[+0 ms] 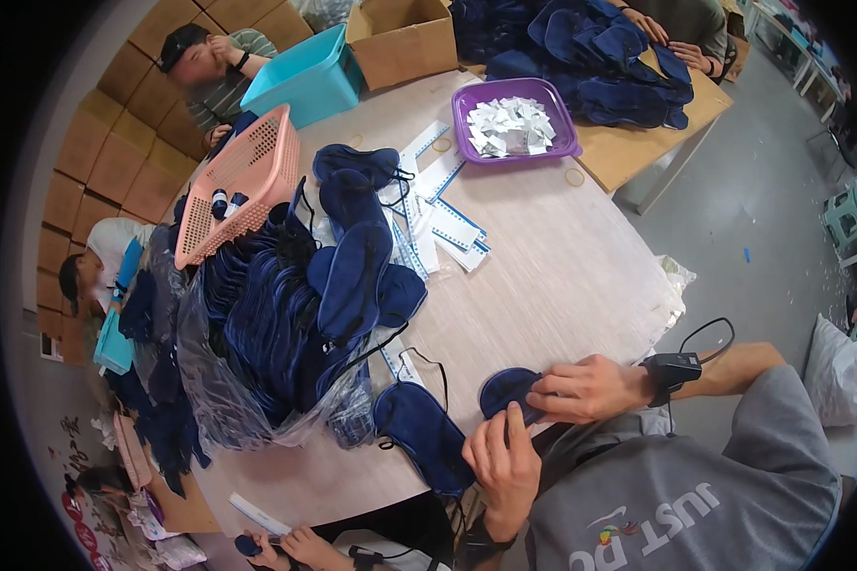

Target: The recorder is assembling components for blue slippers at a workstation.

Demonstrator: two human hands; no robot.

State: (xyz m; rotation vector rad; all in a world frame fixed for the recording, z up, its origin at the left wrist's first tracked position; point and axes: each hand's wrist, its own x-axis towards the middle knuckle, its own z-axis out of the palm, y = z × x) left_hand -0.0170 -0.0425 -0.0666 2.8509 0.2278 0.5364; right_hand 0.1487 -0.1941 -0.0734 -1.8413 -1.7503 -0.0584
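My right hand (586, 388) is closed on a dark blue eye mask (507, 391) at the table's near edge, its fingertips pressing on the fabric. My left hand (505, 464) has its fingers bent together, with fingertips at the same mask's near edge. Part of that mask is hidden under my fingers. Just left of my left hand lies another dark blue eye mask (417, 430), with a thin black strap loop. Farther left, a big stack of eye masks (267, 314) sits in a clear plastic bag, with several loose masks (357, 257) beside it.
White-and-blue paper strips (452, 226) lie mid-table. A purple basin (574, 152) holds small white tags. Behind the stack stand a pink basket (281, 157), a turquoise bin (305, 76) and a cardboard box (405, 43). Co-workers sit around; one's hands (295, 550) hold a dark roll nearby.
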